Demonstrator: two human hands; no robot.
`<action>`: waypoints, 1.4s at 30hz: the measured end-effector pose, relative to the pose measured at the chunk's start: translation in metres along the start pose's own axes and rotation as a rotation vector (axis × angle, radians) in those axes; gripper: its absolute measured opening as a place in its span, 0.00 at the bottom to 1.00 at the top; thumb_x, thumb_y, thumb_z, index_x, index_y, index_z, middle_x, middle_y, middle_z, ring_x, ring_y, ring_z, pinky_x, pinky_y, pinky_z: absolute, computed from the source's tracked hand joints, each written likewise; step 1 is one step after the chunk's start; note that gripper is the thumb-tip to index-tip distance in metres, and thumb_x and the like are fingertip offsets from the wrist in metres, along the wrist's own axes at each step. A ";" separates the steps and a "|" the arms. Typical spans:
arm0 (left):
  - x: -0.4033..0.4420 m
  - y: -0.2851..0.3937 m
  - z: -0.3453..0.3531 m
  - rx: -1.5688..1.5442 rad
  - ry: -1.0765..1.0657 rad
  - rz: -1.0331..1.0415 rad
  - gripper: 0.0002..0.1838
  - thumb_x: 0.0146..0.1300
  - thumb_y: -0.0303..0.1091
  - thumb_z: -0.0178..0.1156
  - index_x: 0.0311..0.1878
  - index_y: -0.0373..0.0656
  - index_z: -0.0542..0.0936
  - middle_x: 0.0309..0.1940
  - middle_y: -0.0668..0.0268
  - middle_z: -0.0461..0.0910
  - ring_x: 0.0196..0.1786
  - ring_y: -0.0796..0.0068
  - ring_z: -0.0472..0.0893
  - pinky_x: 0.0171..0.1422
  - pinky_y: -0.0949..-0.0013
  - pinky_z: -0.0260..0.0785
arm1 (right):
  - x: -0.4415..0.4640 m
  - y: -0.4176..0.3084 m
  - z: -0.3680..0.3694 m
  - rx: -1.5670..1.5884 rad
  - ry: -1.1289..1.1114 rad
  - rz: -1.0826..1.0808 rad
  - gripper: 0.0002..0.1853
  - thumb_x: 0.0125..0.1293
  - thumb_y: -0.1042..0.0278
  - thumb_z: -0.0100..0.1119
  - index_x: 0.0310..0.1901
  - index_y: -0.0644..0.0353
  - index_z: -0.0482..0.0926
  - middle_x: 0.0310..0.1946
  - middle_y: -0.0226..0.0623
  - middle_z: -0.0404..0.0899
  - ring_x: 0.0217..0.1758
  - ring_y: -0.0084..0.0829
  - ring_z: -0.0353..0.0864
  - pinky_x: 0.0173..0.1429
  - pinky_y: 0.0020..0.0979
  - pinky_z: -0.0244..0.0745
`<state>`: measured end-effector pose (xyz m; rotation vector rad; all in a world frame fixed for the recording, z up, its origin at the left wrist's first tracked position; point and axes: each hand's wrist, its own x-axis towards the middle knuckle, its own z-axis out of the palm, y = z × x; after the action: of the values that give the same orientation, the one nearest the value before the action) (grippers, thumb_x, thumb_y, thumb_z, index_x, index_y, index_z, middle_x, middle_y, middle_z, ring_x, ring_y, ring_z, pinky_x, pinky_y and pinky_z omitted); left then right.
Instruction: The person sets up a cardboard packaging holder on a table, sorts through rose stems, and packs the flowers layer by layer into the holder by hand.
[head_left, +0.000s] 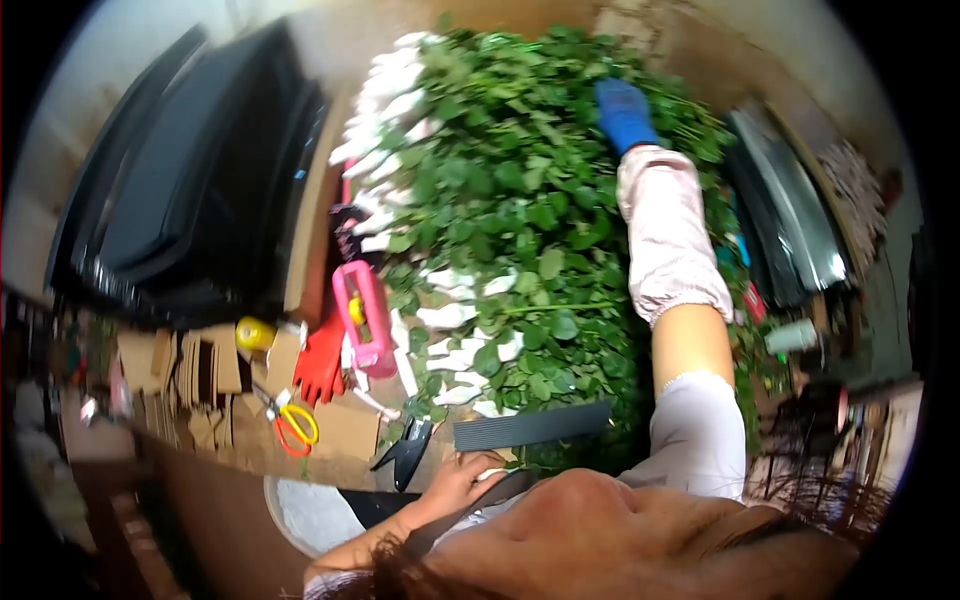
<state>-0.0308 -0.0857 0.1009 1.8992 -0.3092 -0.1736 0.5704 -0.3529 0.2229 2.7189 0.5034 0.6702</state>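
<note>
A large heap of leafy green stems [540, 180] covers the table, its white-wrapped heads [375, 130] pointing left. My right hand [625, 112], in a blue glove, is stretched out onto the far right part of the heap. Its fingers are blurred, and whether they hold a stem cannot be made out. Near my body, at the bottom, my bare left hand [462, 485] is closed around a white-wrapped head [490, 474], partly hidden by my face. Just beyond that hand lies a dark ribbed strip [532, 425]. A black stapler [405, 452] lies to its left.
Left of the heap are a pink tape dispenser [365, 320], red gloves [320, 362], scissors [290, 420], a yellow tape roll [255, 333] and cardboard pieces [208, 375]. Black sheets [205, 170] stand at the far left. More plastic-covered sheets [790, 210] stand on the right.
</note>
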 end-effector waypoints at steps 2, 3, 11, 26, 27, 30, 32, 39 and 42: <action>0.004 0.000 -0.003 -0.013 0.036 0.049 0.07 0.64 0.30 0.69 0.44 0.44 0.84 0.42 0.61 0.86 0.39 0.56 0.83 0.43 0.62 0.75 | 0.016 0.006 0.056 0.142 -0.050 0.217 0.14 0.69 0.63 0.52 0.51 0.54 0.81 0.46 0.47 0.85 0.49 0.48 0.85 0.54 0.48 0.79; 0.004 -0.002 -0.002 -0.022 0.040 0.085 0.07 0.64 0.29 0.69 0.44 0.44 0.83 0.41 0.61 0.86 0.39 0.56 0.83 0.43 0.61 0.75 | 0.003 -0.007 0.037 0.140 -0.034 0.311 0.14 0.70 0.62 0.51 0.52 0.52 0.82 0.46 0.46 0.84 0.50 0.46 0.85 0.53 0.48 0.79; 0.006 0.001 -0.002 0.007 0.060 0.096 0.07 0.65 0.32 0.69 0.44 0.44 0.83 0.37 0.60 0.84 0.39 0.52 0.83 0.42 0.58 0.75 | -0.042 0.016 -0.011 -0.104 0.177 -0.055 0.13 0.69 0.66 0.53 0.53 0.47 0.80 0.49 0.41 0.81 0.53 0.44 0.82 0.53 0.45 0.78; -0.001 -0.006 0.003 0.052 0.089 0.116 0.08 0.64 0.34 0.69 0.41 0.42 0.83 0.37 0.59 0.85 0.39 0.51 0.83 0.43 0.56 0.75 | -0.258 0.040 -0.038 0.058 -0.056 -0.025 0.30 0.53 0.71 0.71 0.60 0.55 0.79 0.60 0.45 0.76 0.60 0.50 0.76 0.60 0.47 0.73; -0.003 -0.005 0.002 0.034 0.080 0.110 0.08 0.64 0.34 0.69 0.41 0.42 0.83 0.37 0.59 0.84 0.39 0.51 0.83 0.43 0.56 0.75 | -0.273 0.042 -0.024 0.065 0.044 -0.024 0.30 0.52 0.70 0.71 0.60 0.56 0.79 0.60 0.46 0.76 0.62 0.51 0.75 0.62 0.47 0.72; -0.004 -0.008 0.003 0.012 0.069 0.081 0.08 0.64 0.35 0.69 0.40 0.43 0.82 0.36 0.59 0.84 0.39 0.51 0.82 0.42 0.56 0.75 | -0.301 0.048 -0.009 0.160 0.009 0.089 0.33 0.54 0.73 0.66 0.66 0.59 0.74 0.67 0.54 0.72 0.71 0.58 0.68 0.76 0.53 0.62; -0.007 -0.012 0.005 0.064 0.082 0.114 0.08 0.65 0.34 0.69 0.43 0.42 0.83 0.39 0.61 0.85 0.40 0.53 0.82 0.45 0.58 0.74 | -0.322 0.055 0.005 0.144 -0.040 -0.045 0.29 0.53 0.71 0.67 0.60 0.58 0.78 0.62 0.51 0.75 0.66 0.54 0.72 0.70 0.50 0.67; -0.015 -0.002 -0.008 0.142 0.089 0.182 0.12 0.67 0.36 0.66 0.52 0.44 0.85 0.49 0.62 0.86 0.45 0.58 0.83 0.50 0.61 0.75 | -0.334 0.064 -0.024 -0.075 -0.459 -0.071 0.26 0.60 0.59 0.67 0.61 0.51 0.78 0.59 0.49 0.79 0.59 0.50 0.79 0.63 0.46 0.74; -0.020 0.003 -0.032 0.162 0.155 0.303 0.10 0.64 0.35 0.69 0.46 0.44 0.87 0.44 0.65 0.88 0.42 0.63 0.84 0.49 0.61 0.76 | -0.349 0.050 -0.091 0.075 -0.439 -0.065 0.27 0.63 0.55 0.65 0.63 0.52 0.76 0.60 0.46 0.80 0.57 0.49 0.82 0.59 0.44 0.78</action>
<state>-0.0421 -0.0518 0.1136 1.9846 -0.5126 0.2069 0.2489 -0.5195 0.1822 2.7854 0.5097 0.0295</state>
